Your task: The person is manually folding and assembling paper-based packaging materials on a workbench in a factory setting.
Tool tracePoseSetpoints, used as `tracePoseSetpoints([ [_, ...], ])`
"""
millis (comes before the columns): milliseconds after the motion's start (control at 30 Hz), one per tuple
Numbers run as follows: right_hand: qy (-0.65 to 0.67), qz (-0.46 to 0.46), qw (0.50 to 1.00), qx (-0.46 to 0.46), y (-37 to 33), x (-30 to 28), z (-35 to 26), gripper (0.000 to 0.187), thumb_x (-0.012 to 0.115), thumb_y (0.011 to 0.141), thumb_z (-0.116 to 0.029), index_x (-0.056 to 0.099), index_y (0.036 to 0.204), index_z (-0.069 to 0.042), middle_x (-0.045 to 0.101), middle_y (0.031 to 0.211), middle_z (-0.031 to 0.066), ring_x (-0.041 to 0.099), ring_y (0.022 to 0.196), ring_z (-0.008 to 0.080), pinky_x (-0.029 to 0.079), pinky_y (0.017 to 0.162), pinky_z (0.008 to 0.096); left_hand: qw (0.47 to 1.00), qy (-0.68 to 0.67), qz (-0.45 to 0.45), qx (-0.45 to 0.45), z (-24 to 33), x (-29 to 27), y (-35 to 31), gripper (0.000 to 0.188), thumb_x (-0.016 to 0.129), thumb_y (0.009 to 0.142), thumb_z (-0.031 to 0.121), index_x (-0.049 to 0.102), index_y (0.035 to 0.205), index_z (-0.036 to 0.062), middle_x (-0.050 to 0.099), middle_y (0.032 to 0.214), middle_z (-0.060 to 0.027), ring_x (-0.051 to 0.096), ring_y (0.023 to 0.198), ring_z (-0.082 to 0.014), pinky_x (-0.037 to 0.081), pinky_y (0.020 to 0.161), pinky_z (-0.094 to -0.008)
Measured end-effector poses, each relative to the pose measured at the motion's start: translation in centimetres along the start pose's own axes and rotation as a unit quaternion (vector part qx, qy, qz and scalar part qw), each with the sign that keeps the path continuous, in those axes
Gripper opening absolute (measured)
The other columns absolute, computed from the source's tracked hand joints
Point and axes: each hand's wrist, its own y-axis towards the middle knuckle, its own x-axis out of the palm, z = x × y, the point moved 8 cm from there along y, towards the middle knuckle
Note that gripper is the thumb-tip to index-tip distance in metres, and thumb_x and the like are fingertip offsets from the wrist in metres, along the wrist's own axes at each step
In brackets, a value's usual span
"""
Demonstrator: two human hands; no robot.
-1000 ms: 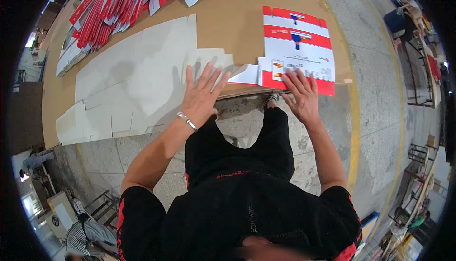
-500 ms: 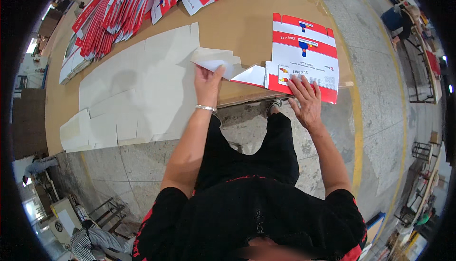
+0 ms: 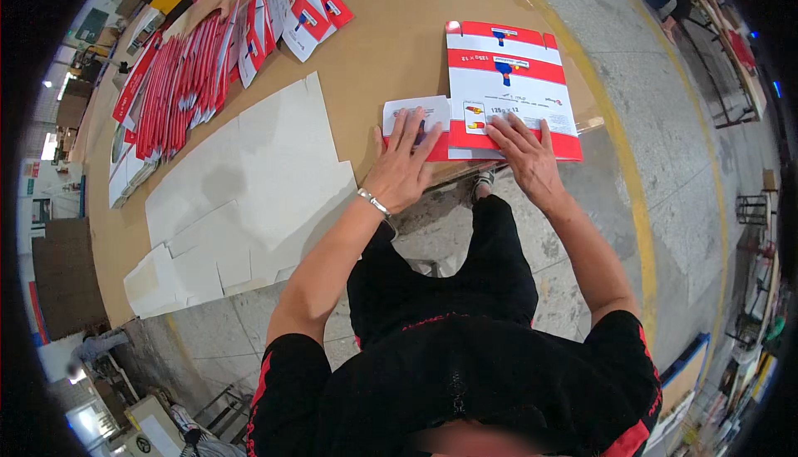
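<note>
A flat printed carton (image 3: pixel 524 83), red and white, lies along the table's front edge. Its small left panel (image 3: pixel 432 108) has its printed side up. My left hand (image 3: pixel 401 170) rests flat on that panel with its fingers spread. On the carton's lower right part lies my right hand (image 3: pixel 530 166), fingers stretched out and pressing on the print. To the left of my left hand, large pale cardboard blanks (image 3: pixel 249 182) lie with their plain side up.
A long row of folded red-and-white cartons (image 3: pixel 179 95) leans across the far left of the brown table (image 3: pixel 391 33). Another person's hand (image 3: pixel 208 4) reaches onto that row. A concrete floor (image 3: pixel 632 108) with yellow lines runs along the right.
My left hand has gone from pinching the raised left panel to lying flat on it, and the panel is now down. Another person's hand has come in at the far row.
</note>
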Motion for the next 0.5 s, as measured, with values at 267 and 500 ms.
tracePoseSetpoints([
  [267,0.003,0.007,1.0,0.005,-1.3,1.9,-0.3,0.058,0.056,0.087,-0.011,0.042,0.141,-0.023,0.041,0.148,-0.0018,0.035,0.139,0.023,0.015,0.107,0.0692,0.988,0.107,-0.041,-0.103,-0.4,1.9,1.0,0.06,0.05,0.093,0.048,0.027,0.148,0.0382,0.017,0.155,-0.0165,0.013,0.143,-0.0415,0.013,0.103,-0.0749],
  [500,-0.01,0.034,0.999,0.03,-1.7,2.6,-0.6,0.054,0.057,0.089,-0.014,0.045,0.141,-0.021,0.042,0.147,-0.0007,0.034,0.139,0.0218,0.009,0.112,0.0641,0.979,0.106,-0.084,-0.15,-0.4,1.9,1.1,0.058,0.05,0.094,0.047,0.03,0.147,0.0363,0.015,0.155,-0.0229,0.012,0.142,-0.0432,0.012,0.103,-0.0744],
])
